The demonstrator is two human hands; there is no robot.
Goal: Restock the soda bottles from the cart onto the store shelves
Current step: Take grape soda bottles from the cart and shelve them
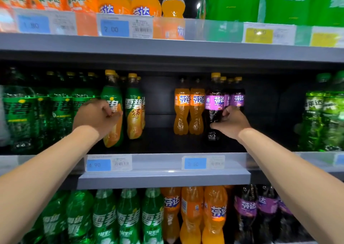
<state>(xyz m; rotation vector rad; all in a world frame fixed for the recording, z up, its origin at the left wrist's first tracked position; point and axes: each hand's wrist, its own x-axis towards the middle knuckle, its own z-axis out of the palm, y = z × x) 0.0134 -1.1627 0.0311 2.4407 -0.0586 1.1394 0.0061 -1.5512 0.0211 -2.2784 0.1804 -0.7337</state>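
Observation:
Both my arms reach onto the middle shelf (163,176). My left hand (96,116) grips a green-and-orange tea soda bottle (113,132) with a yellow cap, standing at the shelf front beside a matching bottle (134,107). My right hand (230,123) curls round the waist of a dark grape soda bottle (214,102) with a purple label and yellow cap, upright at the shelf front. More grape bottles (236,96) stand behind it. Two orange soda bottles (189,109) stand just left of it.
A dark gap (158,102) lies between the tea bottles and the orange bottles; another gap (264,109) lies right of the grape bottles. Green soda bottles (37,111) fill the left, lime bottles (323,117) the right. Full shelves sit above and below. No cart is in view.

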